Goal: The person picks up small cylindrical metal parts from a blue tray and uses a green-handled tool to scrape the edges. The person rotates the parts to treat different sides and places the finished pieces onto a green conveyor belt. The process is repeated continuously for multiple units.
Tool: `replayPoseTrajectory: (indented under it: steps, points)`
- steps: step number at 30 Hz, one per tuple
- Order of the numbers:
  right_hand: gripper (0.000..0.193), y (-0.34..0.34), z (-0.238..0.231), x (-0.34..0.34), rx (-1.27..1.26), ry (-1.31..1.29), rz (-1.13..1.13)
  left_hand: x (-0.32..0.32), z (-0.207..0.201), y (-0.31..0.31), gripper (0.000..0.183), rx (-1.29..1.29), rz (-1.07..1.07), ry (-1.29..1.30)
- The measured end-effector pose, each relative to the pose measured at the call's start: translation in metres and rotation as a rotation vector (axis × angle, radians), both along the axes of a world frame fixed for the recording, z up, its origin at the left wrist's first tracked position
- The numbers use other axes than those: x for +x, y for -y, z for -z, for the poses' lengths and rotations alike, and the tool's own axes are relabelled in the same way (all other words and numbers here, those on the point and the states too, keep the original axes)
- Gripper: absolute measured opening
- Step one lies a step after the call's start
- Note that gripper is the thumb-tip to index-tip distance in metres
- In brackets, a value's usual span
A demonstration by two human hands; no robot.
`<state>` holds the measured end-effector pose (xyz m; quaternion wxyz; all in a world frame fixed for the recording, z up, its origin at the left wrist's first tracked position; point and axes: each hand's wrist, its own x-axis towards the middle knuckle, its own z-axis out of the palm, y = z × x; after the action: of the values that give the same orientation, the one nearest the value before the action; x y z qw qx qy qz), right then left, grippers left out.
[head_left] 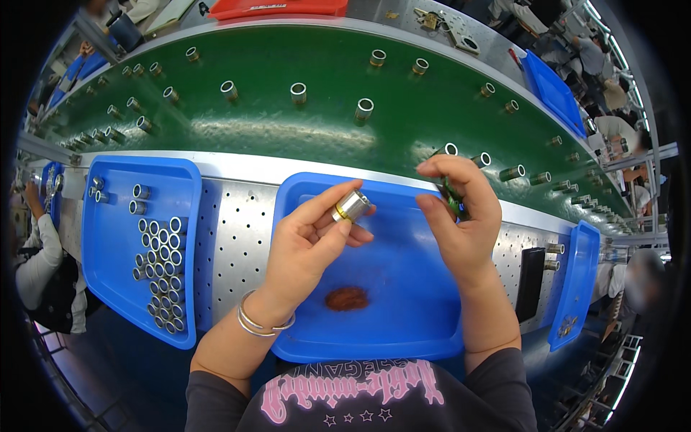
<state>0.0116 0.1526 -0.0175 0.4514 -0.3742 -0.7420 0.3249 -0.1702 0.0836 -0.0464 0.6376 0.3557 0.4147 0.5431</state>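
Observation:
A short silver metal sleeve with a yellowish ring (351, 206) is held between the thumb and fingers of my left hand (306, 241). That hand is closed round it above the blue tray in the middle (403, 317). To the right my right hand (466, 219) is raised near the belt's edge, its thumb and forefinger curled toward each other with a gap. A dark and green slender thing (453, 199) lies inside those curled fingers; its kind is hard to make out. A reddish-brown clump (347, 299) rests in the middle tray.
Beyond the trays, a green conveyor belt (259, 122) carries many upright metal sleeves. A blue tray on the left (108, 288) holds rows of similar sleeves. On the right are a black flat object (531, 284) and another blue tray (580, 266). People work at both sides.

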Motion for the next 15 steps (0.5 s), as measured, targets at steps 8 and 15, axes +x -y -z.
replayPoseTrajectory:
  steps: [8, 15]
  points:
    - [0.03, 0.01, -0.008, -0.01, -0.068, 0.11, -0.283, 0.0, 0.001, 0.0, 0.046, -0.013, -0.102, 0.131]
    - [0.021, 0.009, -0.005, -0.012, -0.041, 0.271, -0.162, 0.001, -0.002, -0.001, 0.048, 0.009, -0.122, 0.189]
